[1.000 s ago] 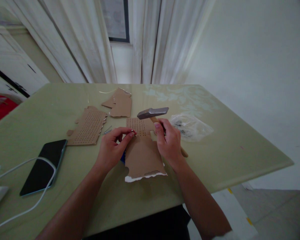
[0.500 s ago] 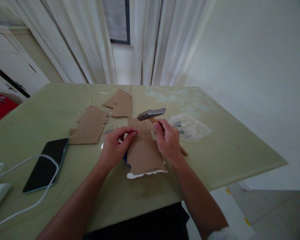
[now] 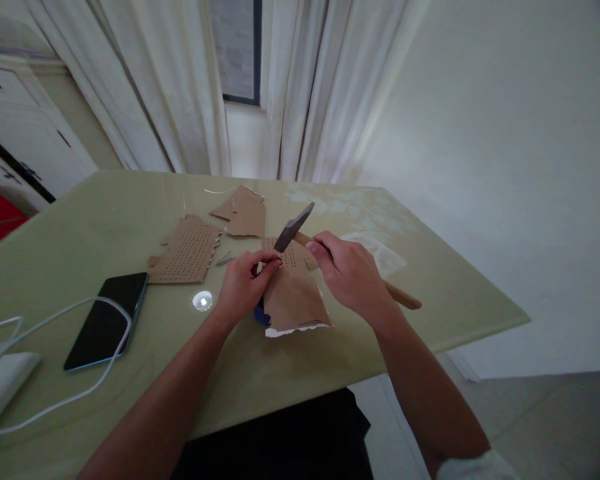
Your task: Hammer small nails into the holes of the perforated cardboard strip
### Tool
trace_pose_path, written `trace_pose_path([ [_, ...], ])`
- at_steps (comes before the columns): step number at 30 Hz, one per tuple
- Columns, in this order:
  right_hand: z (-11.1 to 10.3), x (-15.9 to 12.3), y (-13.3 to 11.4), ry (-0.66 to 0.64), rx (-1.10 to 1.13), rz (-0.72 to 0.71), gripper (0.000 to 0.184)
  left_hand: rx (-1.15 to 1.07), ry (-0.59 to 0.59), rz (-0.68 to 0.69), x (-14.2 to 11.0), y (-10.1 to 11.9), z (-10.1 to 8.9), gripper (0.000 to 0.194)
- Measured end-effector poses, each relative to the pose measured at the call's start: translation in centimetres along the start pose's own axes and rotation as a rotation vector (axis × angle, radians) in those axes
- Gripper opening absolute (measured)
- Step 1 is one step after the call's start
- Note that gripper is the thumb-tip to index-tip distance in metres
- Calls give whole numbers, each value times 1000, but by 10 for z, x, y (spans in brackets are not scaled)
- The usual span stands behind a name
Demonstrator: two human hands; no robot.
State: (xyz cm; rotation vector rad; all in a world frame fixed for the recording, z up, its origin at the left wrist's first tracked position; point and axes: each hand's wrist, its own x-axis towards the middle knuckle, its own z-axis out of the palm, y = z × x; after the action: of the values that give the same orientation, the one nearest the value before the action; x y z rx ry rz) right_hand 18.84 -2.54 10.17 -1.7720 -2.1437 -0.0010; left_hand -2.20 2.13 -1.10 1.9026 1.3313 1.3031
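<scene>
My right hand (image 3: 353, 273) is wrapped round the wooden handle of a hammer (image 3: 294, 228). The hammer's metal head is tilted and hangs just above my left fingertips. My left hand (image 3: 247, 280) pinches a small nail, mostly hidden by the fingers, against a piece of brown cardboard (image 3: 297, 300). Rows of small holes dot the far part of this cardboard, and its near edge is torn white. Something blue (image 3: 261, 312) shows under its left side. Several loose nails (image 3: 225, 259) lie on the table left of my left fingers.
Another perforated cardboard piece (image 3: 187, 250) lies to the left, with torn cardboard (image 3: 247, 212) behind. A phone (image 3: 107, 320) and white cable (image 3: 87, 397) are at left on the green table (image 3: 455, 293). A clear plastic bag (image 3: 385, 257) sits beyond my right hand.
The hammer head has tipped downward and come closer to my left fingertips, while the handle end swung out to the right. My left hand keeps its pinch. The camera view has shifted slightly.
</scene>
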Motion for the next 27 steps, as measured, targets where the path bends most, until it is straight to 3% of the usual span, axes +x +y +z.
trace_pose_path([
  [3,-7,1,-11,-92,-95,-5,31,-11,-21,8,1,0,1,19],
  [9,-18,2,-21,10,-126,40,36,-23,-27,-8,4,2,1,19],
  [15,-15,1,-24,-132,-217,29,36,30,-65,15,4,6,-1,18],
  [21,-13,1,-23,-42,-194,54,38,-16,-57,20,4,6,0,19],
  [27,-6,0,-19,-120,-203,46,37,15,-62,29,4,7,0,18],
])
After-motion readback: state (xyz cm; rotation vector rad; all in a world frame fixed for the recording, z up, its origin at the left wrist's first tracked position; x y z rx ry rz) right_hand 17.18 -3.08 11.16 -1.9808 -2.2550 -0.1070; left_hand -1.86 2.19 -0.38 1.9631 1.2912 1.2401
